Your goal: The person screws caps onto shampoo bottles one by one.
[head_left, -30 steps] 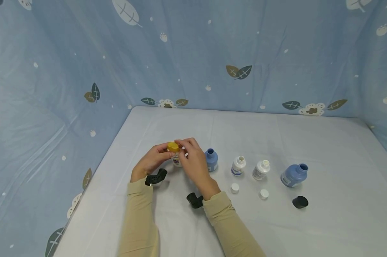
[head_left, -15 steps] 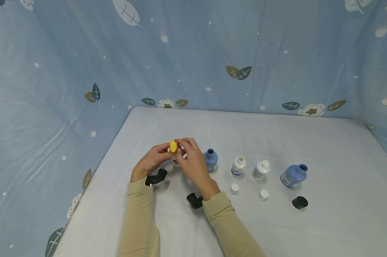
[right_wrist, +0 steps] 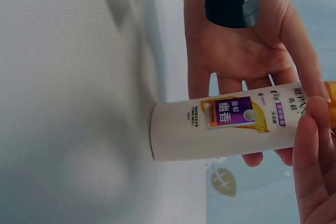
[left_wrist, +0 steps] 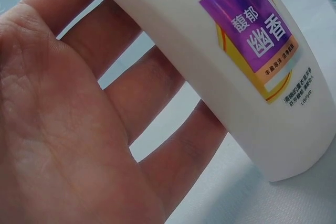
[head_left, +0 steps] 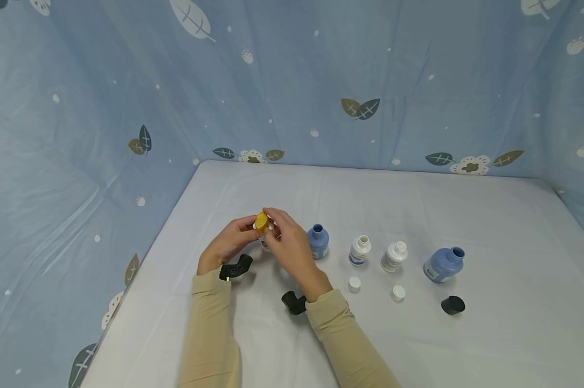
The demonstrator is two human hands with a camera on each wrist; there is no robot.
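Note:
A white body wash bottle (right_wrist: pixel 178 132) with a purple label stands on the white table, largely hidden by my hands in the head view. My left hand (head_left: pixel 231 240) holds it near the top, thumb on the near side and fingers behind. My right hand (head_left: pixel 292 245) pinches the yellow cap (head_left: pixel 262 221) between thumb and fingers at the bottle's top. In the left wrist view the bottle (left_wrist: pixel 231 98) leans across the picture, with my palm and spread fingers beside it. The yellow cap (right_wrist: pixel 332 100) is cut off at the edge of the right wrist view.
Right of my hands, a blue bottle (head_left: pixel 318 245), two white bottles (head_left: pixel 359 251) and another blue bottle (head_left: pixel 444 265) stand without caps. Two white caps (head_left: pixel 354 284) and a black cap (head_left: pixel 453 305) lie nearer the front. A blue patterned curtain (head_left: pixel 292 81) borders the table.
The yellow cap has turned under my right fingers, its oval top going from wide to narrow and slanted. My right fingers have shifted slightly; my left hand keeps its place.

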